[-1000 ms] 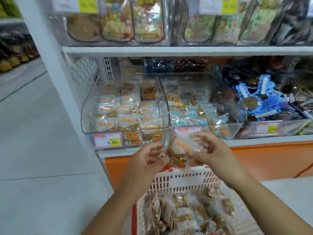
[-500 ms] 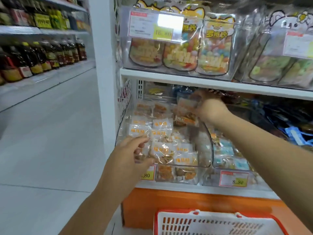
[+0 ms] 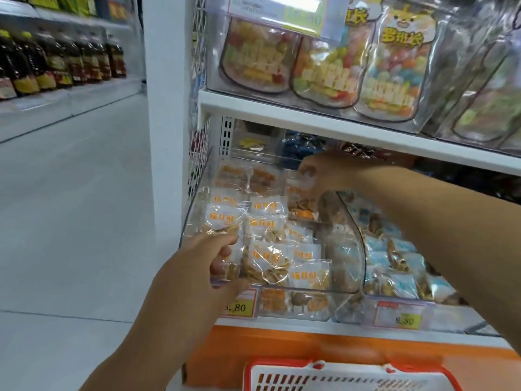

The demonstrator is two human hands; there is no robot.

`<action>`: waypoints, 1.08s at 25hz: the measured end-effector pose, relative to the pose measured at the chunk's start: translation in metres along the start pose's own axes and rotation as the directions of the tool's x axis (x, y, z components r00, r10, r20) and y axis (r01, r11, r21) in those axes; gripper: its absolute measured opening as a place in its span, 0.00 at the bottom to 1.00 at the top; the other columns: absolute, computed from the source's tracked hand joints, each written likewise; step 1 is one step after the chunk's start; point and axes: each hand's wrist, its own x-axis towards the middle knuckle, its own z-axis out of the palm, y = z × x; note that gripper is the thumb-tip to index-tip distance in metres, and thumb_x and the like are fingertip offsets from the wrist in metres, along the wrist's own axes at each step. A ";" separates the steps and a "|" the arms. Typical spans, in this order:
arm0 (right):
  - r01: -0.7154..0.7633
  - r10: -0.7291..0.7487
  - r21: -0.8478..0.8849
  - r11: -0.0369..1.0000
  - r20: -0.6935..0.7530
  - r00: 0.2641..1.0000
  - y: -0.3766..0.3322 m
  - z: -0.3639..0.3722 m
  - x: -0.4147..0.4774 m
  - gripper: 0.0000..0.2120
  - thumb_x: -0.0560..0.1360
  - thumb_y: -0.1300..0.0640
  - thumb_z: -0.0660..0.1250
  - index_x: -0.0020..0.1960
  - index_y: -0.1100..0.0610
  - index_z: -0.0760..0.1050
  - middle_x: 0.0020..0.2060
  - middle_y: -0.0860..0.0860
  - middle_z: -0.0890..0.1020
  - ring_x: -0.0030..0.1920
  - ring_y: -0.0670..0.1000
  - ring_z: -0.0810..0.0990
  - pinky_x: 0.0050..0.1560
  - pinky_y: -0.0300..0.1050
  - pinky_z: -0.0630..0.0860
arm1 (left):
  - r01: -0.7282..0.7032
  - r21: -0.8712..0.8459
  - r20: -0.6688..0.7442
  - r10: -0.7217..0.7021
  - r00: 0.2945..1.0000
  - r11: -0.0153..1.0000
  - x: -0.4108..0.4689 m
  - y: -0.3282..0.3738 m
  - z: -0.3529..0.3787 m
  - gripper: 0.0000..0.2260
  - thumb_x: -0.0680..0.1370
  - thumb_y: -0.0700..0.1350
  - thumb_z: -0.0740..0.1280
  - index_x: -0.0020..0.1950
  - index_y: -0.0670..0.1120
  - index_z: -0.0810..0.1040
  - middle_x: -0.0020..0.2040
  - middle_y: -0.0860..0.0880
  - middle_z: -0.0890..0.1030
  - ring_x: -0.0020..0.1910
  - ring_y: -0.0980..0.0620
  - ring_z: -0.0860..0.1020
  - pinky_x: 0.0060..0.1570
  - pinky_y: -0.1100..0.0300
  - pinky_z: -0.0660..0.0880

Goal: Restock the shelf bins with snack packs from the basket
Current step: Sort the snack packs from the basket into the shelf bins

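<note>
Right now the snack pack (image 3: 304, 184) sits at the back of the left shelf bin (image 3: 349, 249), pinched from above in your right hand (image 3: 324, 170), just under the upper shelf (image 3: 310, 125). Your fingers (image 3: 307, 169) are curled narrowly round its top edge, and the pack hangs below them over the rear row. It is blurred, so you cannot be sure of its long axis; it seems to hang roughly upright with the pale label facing you.

To do this step well, lower it until it rests on the packs beneath before you let go, and lay it label up like its neighbours, whose orange print reads left to right in rows running front to back. Fill the gap at the back right rather than piling onto the front, where the packs already reach the rim.

Your left hand (image 3: 197, 266) is at the bin's front left corner, fingers curled in over the rim among the front packs; whether it grips the rim or a pack, you cannot tell. Below, the basket (image 3: 352, 373) stands near the orange base.
</note>
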 end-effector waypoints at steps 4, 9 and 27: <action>-0.029 0.026 -0.129 0.991 -0.023 0.999 0.007 0.009 0.006 0.21 0.73 0.61 0.70 0.64 0.49 0.71 0.51 0.49 0.76 0.47 0.52 0.74 0.44 0.44 0.71 | 0.000 0.021 0.008 -0.001 1.000 1.000 0.000 0.002 0.000 0.28 0.69 0.51 0.77 0.67 0.62 0.72 0.48 0.69 0.72 0.45 0.67 0.74 0.39 0.76 0.68; -0.043 0.013 -0.320 0.946 -0.095 0.995 0.008 0.025 0.010 0.20 0.77 0.57 0.64 0.67 0.45 0.68 0.53 0.54 0.75 0.60 0.59 0.70 0.62 0.55 0.69 | 0.020 0.030 0.018 -0.021 1.000 0.999 0.001 -0.001 0.001 0.27 0.69 0.51 0.77 0.66 0.63 0.73 0.48 0.68 0.74 0.45 0.65 0.76 0.38 0.76 0.71; 0.153 0.496 0.715 0.682 -0.606 0.622 0.003 0.173 -0.280 0.16 0.77 0.67 0.61 0.62 0.53 0.72 0.50 0.49 0.77 0.48 0.44 0.75 0.44 0.28 0.69 | -0.191 0.150 0.284 0.143 0.948 0.970 -0.077 0.039 0.074 0.18 0.76 0.52 0.70 0.65 0.60 0.75 0.56 0.62 0.73 0.55 0.62 0.72 0.55 0.64 0.72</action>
